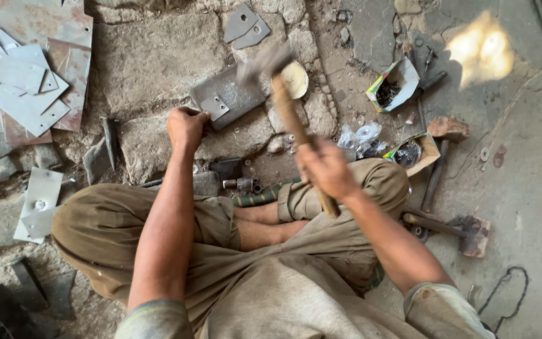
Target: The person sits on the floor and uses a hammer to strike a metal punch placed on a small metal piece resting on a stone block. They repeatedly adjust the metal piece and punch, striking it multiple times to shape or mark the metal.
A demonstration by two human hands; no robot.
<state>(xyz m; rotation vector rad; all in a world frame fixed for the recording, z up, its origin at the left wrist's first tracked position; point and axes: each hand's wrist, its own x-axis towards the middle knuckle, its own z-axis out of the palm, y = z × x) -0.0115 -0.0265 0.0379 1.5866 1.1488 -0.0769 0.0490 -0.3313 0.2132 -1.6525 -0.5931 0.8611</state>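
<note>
Grip, right: right hand (325,168) is closed tight around the wooden handle of a hammer (286,107), raised above the work; the hammer head is blurred, so it is in motion.
Grip, left: left hand (186,127) is closed on the near edge of a grey metal plate (224,100) and presses it down on the stone floor (145,63).
Work piece: the metal plate lies flat on the stones, just in front of the crossed legs; a smaller plate (214,107) with holes lies on top of it.
Progress: I judge the hammering on this piece is in the middle; if the small plate is already fixed, I cannot tell.
Done or waiting: a pile of cut sheets (23,88) lies far left, two more plates (37,204) beside the left knee, and two small pieces (246,26) at the top.
Supplies: open cartons of small dark parts (389,88) stand to the right, near a second hammer (453,227) on the floor.
</note>
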